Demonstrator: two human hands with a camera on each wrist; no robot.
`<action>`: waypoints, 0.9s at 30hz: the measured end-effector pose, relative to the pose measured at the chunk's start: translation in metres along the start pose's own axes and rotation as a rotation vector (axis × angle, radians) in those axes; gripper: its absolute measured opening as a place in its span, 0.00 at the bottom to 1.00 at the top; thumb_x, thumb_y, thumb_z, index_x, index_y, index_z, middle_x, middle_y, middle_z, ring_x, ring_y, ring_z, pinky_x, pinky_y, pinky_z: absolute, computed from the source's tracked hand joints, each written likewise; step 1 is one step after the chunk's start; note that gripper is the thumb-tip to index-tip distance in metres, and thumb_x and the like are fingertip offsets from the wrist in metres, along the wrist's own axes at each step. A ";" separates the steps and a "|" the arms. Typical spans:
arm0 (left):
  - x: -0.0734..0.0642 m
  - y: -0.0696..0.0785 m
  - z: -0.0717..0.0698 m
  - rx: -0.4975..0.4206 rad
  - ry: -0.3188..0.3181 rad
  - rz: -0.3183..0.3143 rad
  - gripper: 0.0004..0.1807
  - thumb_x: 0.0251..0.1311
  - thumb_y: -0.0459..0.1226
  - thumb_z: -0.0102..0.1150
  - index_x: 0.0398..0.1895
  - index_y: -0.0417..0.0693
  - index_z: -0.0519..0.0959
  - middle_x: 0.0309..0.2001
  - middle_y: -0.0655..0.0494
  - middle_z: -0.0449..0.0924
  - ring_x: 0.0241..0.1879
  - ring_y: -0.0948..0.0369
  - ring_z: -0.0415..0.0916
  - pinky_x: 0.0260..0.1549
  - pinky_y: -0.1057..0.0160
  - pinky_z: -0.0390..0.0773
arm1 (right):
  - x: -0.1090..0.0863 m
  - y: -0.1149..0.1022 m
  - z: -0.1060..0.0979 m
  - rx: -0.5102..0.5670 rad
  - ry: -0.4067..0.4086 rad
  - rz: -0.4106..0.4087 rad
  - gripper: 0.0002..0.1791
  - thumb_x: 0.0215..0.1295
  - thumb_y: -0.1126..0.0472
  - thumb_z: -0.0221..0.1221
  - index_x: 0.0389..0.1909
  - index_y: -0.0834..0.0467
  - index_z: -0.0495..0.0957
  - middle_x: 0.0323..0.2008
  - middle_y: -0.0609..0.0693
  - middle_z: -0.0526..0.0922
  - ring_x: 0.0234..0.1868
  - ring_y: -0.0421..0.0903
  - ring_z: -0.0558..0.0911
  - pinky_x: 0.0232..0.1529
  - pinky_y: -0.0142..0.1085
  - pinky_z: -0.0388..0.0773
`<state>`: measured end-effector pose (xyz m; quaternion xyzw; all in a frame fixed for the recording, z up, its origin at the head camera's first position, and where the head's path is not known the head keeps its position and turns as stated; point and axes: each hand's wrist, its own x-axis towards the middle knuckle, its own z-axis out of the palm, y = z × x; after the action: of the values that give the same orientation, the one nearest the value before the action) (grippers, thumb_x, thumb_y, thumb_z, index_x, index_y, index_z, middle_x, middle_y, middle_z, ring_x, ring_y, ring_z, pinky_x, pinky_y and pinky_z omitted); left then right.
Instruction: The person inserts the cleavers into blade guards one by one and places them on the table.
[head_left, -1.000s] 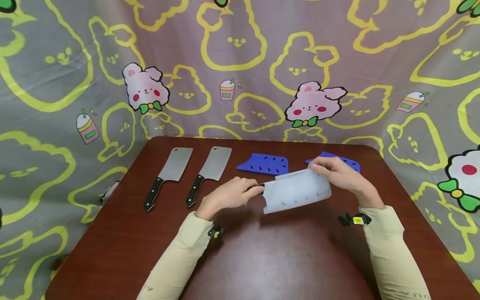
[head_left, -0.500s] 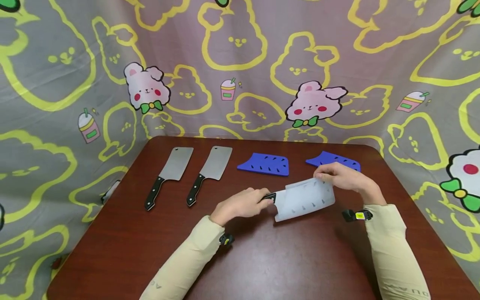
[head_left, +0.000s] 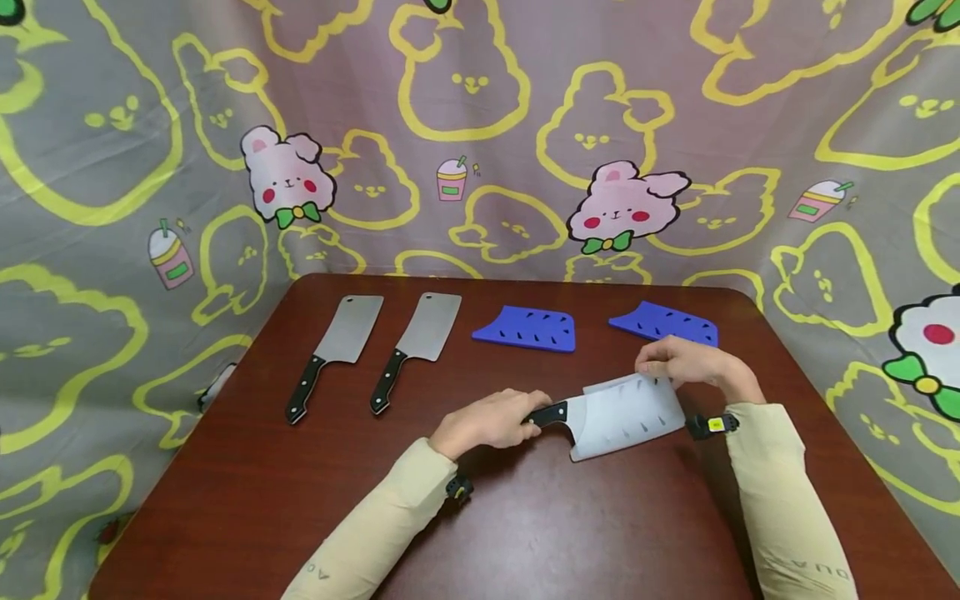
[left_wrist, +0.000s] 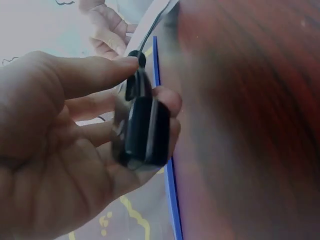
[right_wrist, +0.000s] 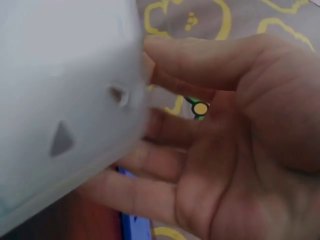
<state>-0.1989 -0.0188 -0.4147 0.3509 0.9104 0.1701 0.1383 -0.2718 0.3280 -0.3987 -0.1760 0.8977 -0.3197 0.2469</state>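
Observation:
My left hand (head_left: 491, 419) grips the black handle of a cleaver (head_left: 551, 414), fingers curled round it in the left wrist view. A whitish, see-through blade guard (head_left: 636, 415) with small slots covers most of the blade; a strip by the handle shows. My right hand (head_left: 692, 363) pinches the guard's far upper corner between thumb and fingers. In the right wrist view the guard (right_wrist: 65, 95) fills the left side, with some fingers behind it. Both are held above the table, the handle pointing left.
Two bare cleavers, a left one (head_left: 352, 329) and a right one (head_left: 431, 327), lie at the table's back left. Two blue blade guards, one in the middle (head_left: 525, 328) and one farther right (head_left: 667, 322), lie along the back. A patterned curtain (head_left: 480, 125) surrounds the brown table (head_left: 525, 533).
Both hands have come toward the near side and rightward with the cleaver and guard. More of the black handle shows now. The other cleavers and blue guards stay put.

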 end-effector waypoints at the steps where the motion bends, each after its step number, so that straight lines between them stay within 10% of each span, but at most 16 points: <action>1: -0.001 0.000 -0.002 0.013 -0.002 -0.005 0.20 0.68 0.41 0.56 0.63 0.53 0.71 0.46 0.59 0.80 0.42 0.64 0.75 0.42 0.67 0.75 | 0.002 -0.001 0.000 -0.020 0.006 0.010 0.14 0.72 0.54 0.55 0.49 0.59 0.80 0.43 0.56 0.80 0.44 0.50 0.79 0.41 0.45 0.83; 6: -0.008 -0.001 -0.015 0.024 0.020 0.006 0.22 0.72 0.46 0.51 0.65 0.51 0.71 0.55 0.54 0.80 0.52 0.61 0.77 0.52 0.62 0.76 | 0.009 -0.007 0.001 -0.142 0.059 0.022 0.20 0.72 0.52 0.54 0.55 0.63 0.77 0.42 0.57 0.82 0.43 0.51 0.79 0.44 0.44 0.82; 12: -0.016 -0.010 -0.031 -0.025 0.098 0.014 0.19 0.72 0.45 0.51 0.60 0.48 0.75 0.41 0.58 0.81 0.39 0.66 0.77 0.41 0.64 0.77 | 0.023 -0.022 0.000 -0.207 0.070 -0.036 0.19 0.73 0.53 0.54 0.53 0.63 0.77 0.42 0.58 0.83 0.41 0.50 0.80 0.41 0.40 0.81; 27: -0.046 -0.070 -0.060 -0.048 0.151 -0.177 0.19 0.71 0.45 0.53 0.59 0.46 0.74 0.45 0.54 0.82 0.40 0.61 0.78 0.41 0.59 0.78 | 0.077 -0.049 0.005 -0.338 0.217 -0.095 0.18 0.73 0.55 0.54 0.56 0.61 0.74 0.49 0.58 0.82 0.48 0.54 0.82 0.51 0.52 0.79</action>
<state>-0.2302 -0.1119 -0.3827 0.2521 0.9413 0.2050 0.0919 -0.3238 0.2537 -0.3953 -0.2217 0.9506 -0.1928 0.1001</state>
